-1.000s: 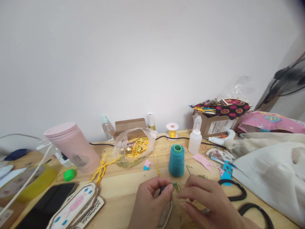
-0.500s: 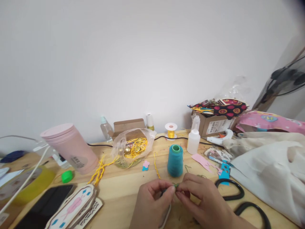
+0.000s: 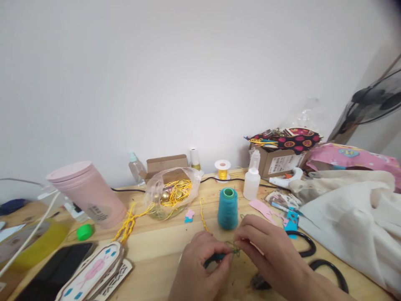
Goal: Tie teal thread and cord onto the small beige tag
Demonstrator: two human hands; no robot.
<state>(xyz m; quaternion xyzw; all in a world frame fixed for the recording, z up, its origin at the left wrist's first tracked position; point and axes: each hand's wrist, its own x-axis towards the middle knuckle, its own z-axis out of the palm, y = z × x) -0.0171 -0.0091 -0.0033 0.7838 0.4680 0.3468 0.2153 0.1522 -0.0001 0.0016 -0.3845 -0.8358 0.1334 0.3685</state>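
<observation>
My left hand (image 3: 203,265) is closed around a dark teal bundle of thread (image 3: 215,258), whose narrow end points right between thumb and finger. At that end, thin green thread (image 3: 236,248) forms small loops, and the fingertips of my right hand (image 3: 266,251) pinch it. The two hands almost meet low in the picture, over the wooden table (image 3: 156,259). Just beyond them a cone of teal thread (image 3: 228,211) stands upright. Black-handled scissors (image 3: 332,271) lie to the right, partly covered by my right forearm.
Left are a pink tumbler (image 3: 90,194), a black phone (image 3: 56,271) and stacked wooden tags (image 3: 94,271). At the back stand a plastic bag of yellow cord (image 3: 177,192), a yellow spool (image 3: 222,170), a white bottle (image 3: 251,184) and a cardboard box (image 3: 282,163). White cloth (image 3: 354,213) covers the right.
My hands have drawn slightly apart, with the right fingers raised a little. The teal bundle and thread loops show more clearly now. The whole view has shifted slightly.
</observation>
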